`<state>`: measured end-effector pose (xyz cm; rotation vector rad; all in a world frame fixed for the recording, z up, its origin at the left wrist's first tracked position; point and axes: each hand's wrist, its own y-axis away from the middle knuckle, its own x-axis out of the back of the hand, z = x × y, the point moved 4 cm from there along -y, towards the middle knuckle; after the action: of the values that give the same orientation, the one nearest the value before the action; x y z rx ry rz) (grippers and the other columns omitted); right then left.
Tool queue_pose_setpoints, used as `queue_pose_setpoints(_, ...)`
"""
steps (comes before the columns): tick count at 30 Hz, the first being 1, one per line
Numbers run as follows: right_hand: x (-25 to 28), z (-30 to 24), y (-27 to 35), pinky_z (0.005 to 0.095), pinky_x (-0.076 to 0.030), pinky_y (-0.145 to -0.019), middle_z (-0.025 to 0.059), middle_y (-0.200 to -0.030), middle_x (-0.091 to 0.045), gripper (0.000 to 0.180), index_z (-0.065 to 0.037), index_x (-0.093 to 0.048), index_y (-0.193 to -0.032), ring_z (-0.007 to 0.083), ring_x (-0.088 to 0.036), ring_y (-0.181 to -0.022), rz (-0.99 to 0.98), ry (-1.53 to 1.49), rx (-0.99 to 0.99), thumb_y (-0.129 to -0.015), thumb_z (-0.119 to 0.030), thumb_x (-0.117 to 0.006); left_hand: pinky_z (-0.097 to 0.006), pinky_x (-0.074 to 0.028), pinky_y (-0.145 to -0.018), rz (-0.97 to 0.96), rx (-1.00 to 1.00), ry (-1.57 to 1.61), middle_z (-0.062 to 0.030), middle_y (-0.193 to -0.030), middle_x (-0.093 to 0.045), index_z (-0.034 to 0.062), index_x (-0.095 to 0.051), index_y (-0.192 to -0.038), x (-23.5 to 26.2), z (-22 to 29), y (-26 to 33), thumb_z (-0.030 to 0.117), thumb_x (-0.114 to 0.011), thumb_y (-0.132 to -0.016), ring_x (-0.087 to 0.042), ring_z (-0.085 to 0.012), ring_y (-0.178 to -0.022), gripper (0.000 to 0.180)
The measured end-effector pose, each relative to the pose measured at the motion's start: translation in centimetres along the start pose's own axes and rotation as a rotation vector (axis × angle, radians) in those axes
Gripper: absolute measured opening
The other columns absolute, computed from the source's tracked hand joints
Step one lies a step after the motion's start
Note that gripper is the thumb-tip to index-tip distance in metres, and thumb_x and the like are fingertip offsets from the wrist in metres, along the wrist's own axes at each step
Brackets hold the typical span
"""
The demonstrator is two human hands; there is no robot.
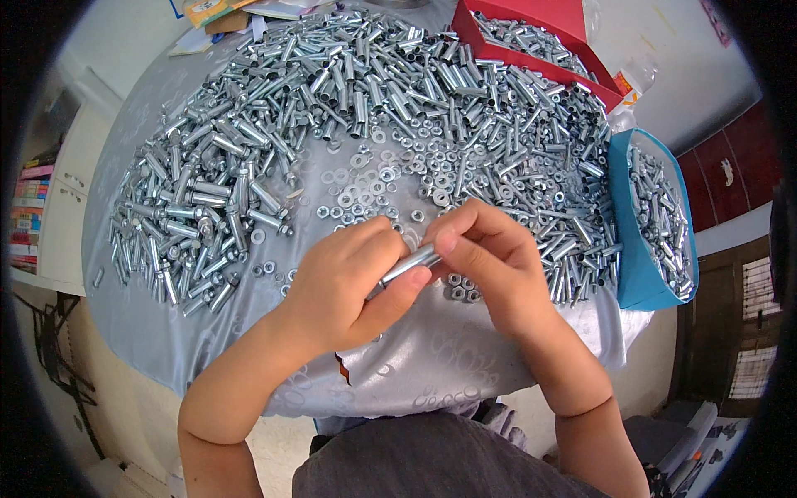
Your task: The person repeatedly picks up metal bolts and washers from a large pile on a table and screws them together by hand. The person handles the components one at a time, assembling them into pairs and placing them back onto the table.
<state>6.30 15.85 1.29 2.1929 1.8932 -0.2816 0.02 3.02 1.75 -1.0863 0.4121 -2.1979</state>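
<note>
A shiny metal sleeve (pixel 407 264) lies slantwise between my hands, just above the near part of the table. My left hand (pixel 336 282) is closed round its lower left end, with the thumb along its side. My right hand (pixel 498 270) pinches the upper right end between thumb and fingers. Whether a bolt, nut or washer sits at that end is hidden by the fingertips. Just beyond my hands lie loose flat washers (pixel 365 184) and hex nuts (pixel 436 170). A few more nuts (pixel 465 290) rest beside my right wrist.
Loose sleeves (pixel 357 83) are heaped at the back, assembled sleeve anchors (pixel 207 199) at left, bolts (pixel 548 183) at right. A red box (pixel 540 65) and a blue box (pixel 635 241) hold more metal parts. A silvery cloth (pixel 440 357), torn near the front, covers the table.
</note>
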Motion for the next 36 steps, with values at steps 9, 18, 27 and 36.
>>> queue_pose_setpoints(9, 1.6, -1.1, -0.3, 0.0208, -0.042, -0.059, 0.0026, -0.071, -0.059, 0.015, -0.001, -0.059, -0.079, 0.0078, -0.052, -0.063, 0.109, -0.017, 0.001, -0.083, -0.015, -0.058, -0.027, -0.036, -0.054, 0.132, 0.458, 0.689, -0.0025, -0.056, -0.037, 0.0036, -0.037, -0.062, -0.3, -1.5, 1.2, 0.032, -0.035, -0.092, -0.038, -0.0133, -0.052, 0.041)
queue_pose_setpoints(18, 4.2, -2.4, -2.0, 0.0314, -0.044, -0.071, 0.0108, -0.084, -0.060, 0.016, -0.001, -0.061, -0.090, 0.0238, -0.055, -0.078, 0.260, 1.105, 0.584, -0.075, -0.009, -0.062, -0.026, -0.034, -0.049, 0.386, 0.595, 0.761, 0.0004, -0.052, -0.027, 0.0125, -0.024, -0.057, 1.1, -3.1, 0.3, 0.044, -0.023, -0.093, -0.033, -0.0110, -0.047, 0.048)
queue_pose_setpoints(27, 2.1, 0.4, -3.7, 0.0408, -0.032, -0.095, 0.0179, -0.117, -0.049, 0.043, 0.000, -0.043, -0.120, 0.0321, -0.041, -0.115, 0.024, 1.448, 0.555, -0.081, -0.017, -0.053, -0.024, -0.032, -0.049, 0.467, 0.695, 0.752, 0.0019, -0.052, -0.029, 0.0128, -0.027, -0.055, 1.1, -3.7, 0.5, 0.043, -0.033, -0.091, -0.036, -0.0103, -0.048, 0.048)
queue_pose_setpoints(36, 2.2, 1.4, -3.9, 0.0406, -0.029, -0.098, 0.0137, -0.120, -0.049, 0.038, -0.002, -0.047, -0.116, 0.0301, -0.040, -0.117, -0.048, 1.543, 0.550, -0.082, -0.017, -0.051, -0.024, -0.032, -0.052, 0.412, 0.702, 0.697, 0.0019, -0.055, -0.028, 0.0132, -0.027, -0.057, 0.9, -3.4, 0.5, 0.043, -0.034, -0.090, -0.036, -0.0112, -0.050, 0.045)
